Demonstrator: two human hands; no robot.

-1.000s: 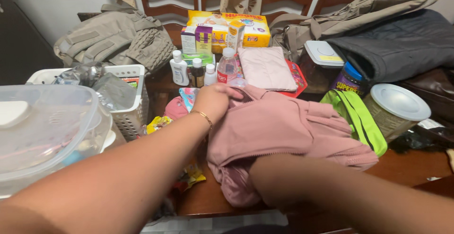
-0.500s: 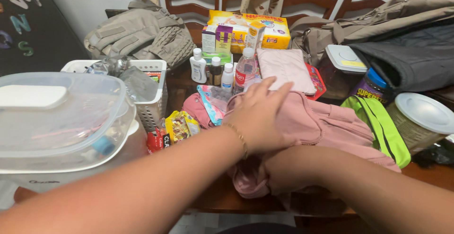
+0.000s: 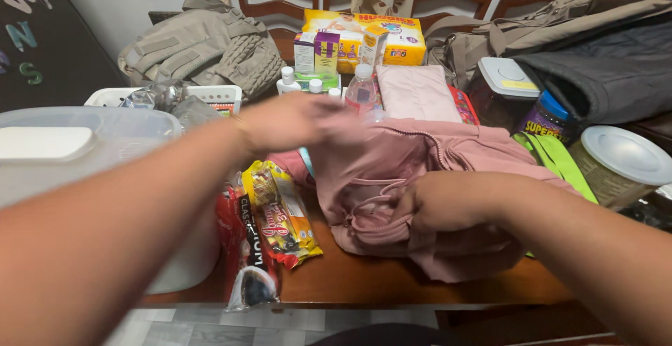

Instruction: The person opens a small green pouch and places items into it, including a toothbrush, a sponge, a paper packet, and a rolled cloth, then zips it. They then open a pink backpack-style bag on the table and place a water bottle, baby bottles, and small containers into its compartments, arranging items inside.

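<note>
Head view, single frame: both bare hands on a pink zip-up garment (image 3: pixel 434 171) lying crumpled on a wooden worktop (image 3: pixel 364 283). Left hand (image 3: pixel 294 118) is motion-blurred, at the garment's upper left edge, over its collar end; fingers appear extended onto the fabric, but whether they are gripping or flat cannot be told from the blur. Right hand (image 3: pixel 444 202) rests on the lower middle of the garment, fingers curled closed into a fold of the cloth. Garment lies centre of worktop, its near edge close to the front rim. Just beside it on the left: two snack packets (image 3: pixel 276 220), one yellow, one red, partly overlapping, the red one overhanging the worktop edge. Further left: a clear plastic lidded tub (image 3: pixel 84 143) and behind it a white perforated basket (image 3: pixel 217 95). Behind the garment: a folded pink cloth (image 3: pixel 416 93), small white-capped bottles (image 3: pixel 318 83), a yellow diaper box (image 3: pixel 388 34). Right of the garment: lime-green straps (image 3: pixel 556 160), a round container with white lid (image 3: pixel 623 157), a blue-lidded jar (image 3: pixel 549 115). Beige and dark grey jackets are piled at the rear corners.
</note>
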